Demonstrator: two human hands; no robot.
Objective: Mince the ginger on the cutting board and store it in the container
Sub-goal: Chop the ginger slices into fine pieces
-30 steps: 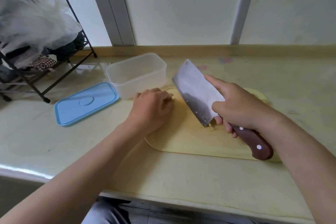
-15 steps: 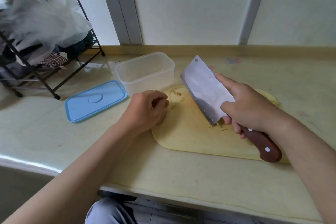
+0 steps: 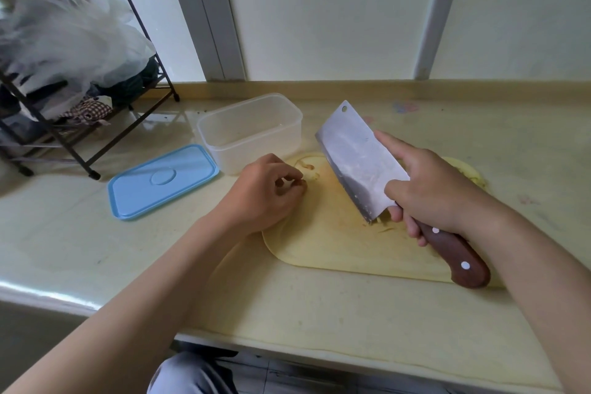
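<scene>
Two grips at work: the left grip (image 3: 268, 192) sits at the near-left edge of the cutting board (image 3: 319, 246), and the right grip (image 3: 431, 189) is over its middle.
Right grip: it is clasped round the cleaver (image 3: 358, 153), forefinger laid along the blade's flat and the other fingers wrapped round the brown handle (image 3: 457, 256).
Left grip: the fingers are curled, their tips drawn together at a small brownish ginger bit (image 3: 303, 184). Whether the bit is pinched or only touched cannot be told.
Ginger, three spots: shreds (image 3: 380, 221) lie under the blade's heel, just beside the right grip's lower fingers. Loose slices (image 3: 308, 167) lie just beyond the left grip's fingertips. A pale heap (image 3: 473, 176) lies behind the right grip, partly hidden by it.
Cleaver's long axis: it runs from the handle, nearest the person, away and leftward toward the container (image 3: 249, 134). The heel is low on the board and the tip is raised.
Deciding relation: the loose slices lie between the grips, nearer the left one, on the cutting-edge side of the blade.
Container: it stands open just beyond the left grip, with no ginger visible inside. Its blue lid (image 3: 163, 181) lies flat on the bench (image 3: 96, 249), outward of the left grip.
Step, as judged: strays are probably being fed to the blade. Mincing is partly done and storing has not begun.
Risk: the left grip's fingertips are close to the edge.
</scene>
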